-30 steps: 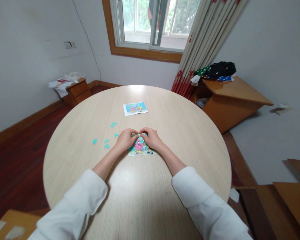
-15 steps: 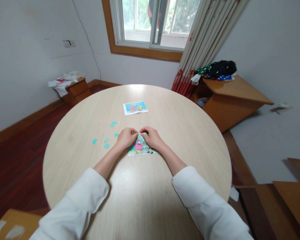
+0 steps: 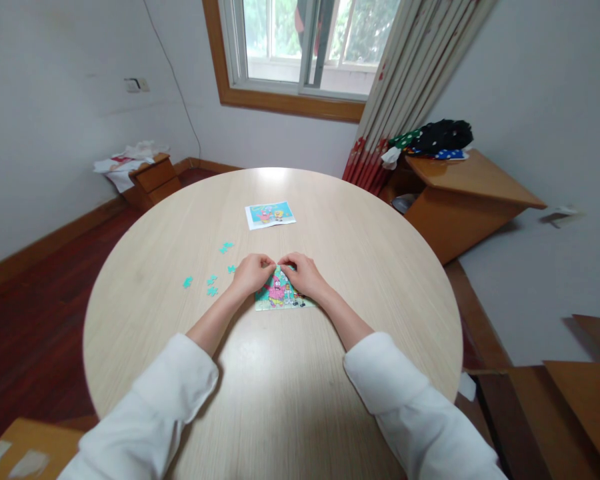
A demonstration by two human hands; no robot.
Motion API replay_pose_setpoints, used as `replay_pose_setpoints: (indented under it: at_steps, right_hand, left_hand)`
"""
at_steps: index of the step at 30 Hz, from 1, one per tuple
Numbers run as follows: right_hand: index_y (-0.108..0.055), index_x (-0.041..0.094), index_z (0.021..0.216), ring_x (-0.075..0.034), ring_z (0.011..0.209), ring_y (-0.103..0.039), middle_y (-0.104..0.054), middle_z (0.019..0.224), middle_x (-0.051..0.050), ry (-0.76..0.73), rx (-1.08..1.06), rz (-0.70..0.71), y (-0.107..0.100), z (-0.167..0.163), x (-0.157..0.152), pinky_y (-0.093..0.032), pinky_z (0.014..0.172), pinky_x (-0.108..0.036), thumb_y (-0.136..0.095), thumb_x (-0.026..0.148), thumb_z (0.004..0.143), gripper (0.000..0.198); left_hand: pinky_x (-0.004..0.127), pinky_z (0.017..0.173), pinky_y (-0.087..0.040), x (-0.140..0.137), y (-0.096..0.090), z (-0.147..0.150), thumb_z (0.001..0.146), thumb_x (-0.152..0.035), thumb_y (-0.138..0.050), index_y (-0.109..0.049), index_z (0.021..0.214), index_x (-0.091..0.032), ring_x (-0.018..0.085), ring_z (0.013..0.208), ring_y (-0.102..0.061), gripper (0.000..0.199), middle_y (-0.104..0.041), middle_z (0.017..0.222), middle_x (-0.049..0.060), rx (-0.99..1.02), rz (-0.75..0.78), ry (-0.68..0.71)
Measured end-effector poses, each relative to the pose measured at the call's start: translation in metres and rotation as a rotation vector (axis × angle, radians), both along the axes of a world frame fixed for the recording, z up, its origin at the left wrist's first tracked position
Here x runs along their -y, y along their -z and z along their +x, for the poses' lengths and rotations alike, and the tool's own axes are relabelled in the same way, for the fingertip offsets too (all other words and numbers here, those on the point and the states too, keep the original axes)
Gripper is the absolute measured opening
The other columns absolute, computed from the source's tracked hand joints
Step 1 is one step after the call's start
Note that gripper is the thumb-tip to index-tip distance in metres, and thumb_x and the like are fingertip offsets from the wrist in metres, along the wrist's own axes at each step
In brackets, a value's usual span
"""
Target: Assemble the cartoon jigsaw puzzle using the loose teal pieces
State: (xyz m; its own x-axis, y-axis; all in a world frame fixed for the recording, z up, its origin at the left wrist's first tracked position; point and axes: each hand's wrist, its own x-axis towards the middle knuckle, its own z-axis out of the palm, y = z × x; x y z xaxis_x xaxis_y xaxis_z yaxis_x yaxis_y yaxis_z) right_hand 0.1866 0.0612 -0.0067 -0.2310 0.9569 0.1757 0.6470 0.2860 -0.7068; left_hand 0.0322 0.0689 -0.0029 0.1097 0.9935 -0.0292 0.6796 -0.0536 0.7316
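Observation:
A partly covered jigsaw puzzle (image 3: pixel 276 293) lies flat on the round table, printed with a pink starfish figure and other cartoon figures on green-blue. My left hand (image 3: pixel 254 274) bends over its far left corner, thumb and fingertips pinched together at the far edge. Almost touching it, my right hand (image 3: pixel 303 274) covers the far right part, its fingers also closed at that edge. Both grip the puzzle there; whether a single piece sits between the fingertips is too small to tell. Several loose turquoise puzzle pieces (image 3: pixel 213 291) are scattered left of my left hand.
Beyond my hands, a picture sheet (image 3: pixel 271 215) with a similar cartoon lies on the pale round table (image 3: pixel 280 393). A wooden cabinet (image 3: pixel 475 193) with cloths on top stands at the right, a small drawer unit (image 3: pixel 153 180) at the back left.
The view has shifted very slightly. Both hands keep their pinch at the puzzle's far edge, and the loose pieces lie as before.

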Motion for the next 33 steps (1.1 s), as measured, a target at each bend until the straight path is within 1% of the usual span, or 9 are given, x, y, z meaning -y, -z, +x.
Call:
replay_pose_setpoints:
  at_steps: [4,7,10,14,19,29,33]
  right_hand:
    - [-0.066,0.02,0.083,-0.017,0.09,-0.058,-0.067,0.089,-0.003,0.038,0.045,-0.002,0.003,-0.004,-0.002,-0.037,0.085,-0.034,-0.058,0.022,0.082,0.009]
    - [-0.065,0.02,0.083,-0.018,0.094,-0.057,-0.066,0.092,-0.003,0.056,0.087,-0.006,0.003,-0.005,-0.002,-0.034,0.087,-0.037,-0.058,0.023,0.082,0.007]
    - [-0.064,0.02,0.085,-0.019,0.096,-0.056,-0.066,0.094,-0.003,0.058,0.104,-0.016,0.003,-0.006,-0.001,-0.032,0.087,-0.037,-0.056,0.022,0.083,0.008]
    - [-0.064,0.021,0.084,-0.019,0.097,-0.055,-0.066,0.095,-0.002,0.067,0.103,-0.023,0.004,-0.007,-0.001,-0.031,0.087,-0.036,-0.055,0.022,0.084,0.009]
    - [-0.064,0.021,0.083,-0.019,0.097,-0.055,-0.066,0.094,-0.002,0.085,0.103,-0.026,0.004,-0.008,-0.001,-0.032,0.087,-0.036,-0.054,0.021,0.083,0.009]
    - [-0.066,0.021,0.077,-0.018,0.091,-0.057,-0.068,0.089,-0.002,0.154,0.08,-0.056,0.003,-0.013,-0.003,-0.034,0.088,-0.037,-0.057,0.022,0.079,0.009]
    - [-0.066,0.021,0.075,-0.018,0.091,-0.058,-0.068,0.088,-0.002,0.135,0.079,-0.046,0.002,-0.012,-0.004,-0.035,0.087,-0.036,-0.058,0.022,0.079,0.009]
  left_hand:
    - [0.026,0.059,-0.041,0.001,-0.001,-0.001,0.076,-0.031,-0.056,-0.072,0.081,-0.016,0.018,0.068,-0.06,0.023,-0.069,0.07,0.005,-0.079,0.033,0.0]
    - [0.026,0.063,-0.041,0.002,-0.001,-0.003,0.072,-0.032,-0.062,-0.072,0.086,-0.015,0.018,0.072,-0.06,0.024,-0.069,0.076,0.005,-0.073,0.071,0.048]
    - [0.026,0.062,-0.039,0.003,0.0,-0.006,0.068,-0.03,-0.065,-0.071,0.089,-0.014,0.018,0.072,-0.059,0.028,-0.068,0.078,0.005,-0.087,0.087,0.076]
    - [0.026,0.062,-0.039,0.002,0.0,-0.006,0.067,-0.03,-0.065,-0.069,0.089,-0.014,0.018,0.071,-0.059,0.027,-0.068,0.078,0.004,-0.086,0.085,0.087]
    - [0.026,0.061,-0.039,0.0,0.002,-0.007,0.067,-0.03,-0.064,-0.068,0.088,-0.015,0.018,0.071,-0.059,0.026,-0.068,0.077,0.004,-0.099,0.077,0.109]
    - [0.027,0.066,-0.042,0.0,0.002,-0.007,0.068,-0.029,-0.065,-0.068,0.089,-0.016,0.02,0.079,-0.061,0.024,-0.069,0.081,0.005,-0.121,0.082,0.13]
    - [0.027,0.065,-0.041,0.002,-0.001,-0.007,0.068,-0.029,-0.065,-0.068,0.089,-0.015,0.02,0.078,-0.061,0.024,-0.069,0.08,0.005,-0.12,0.075,0.128]
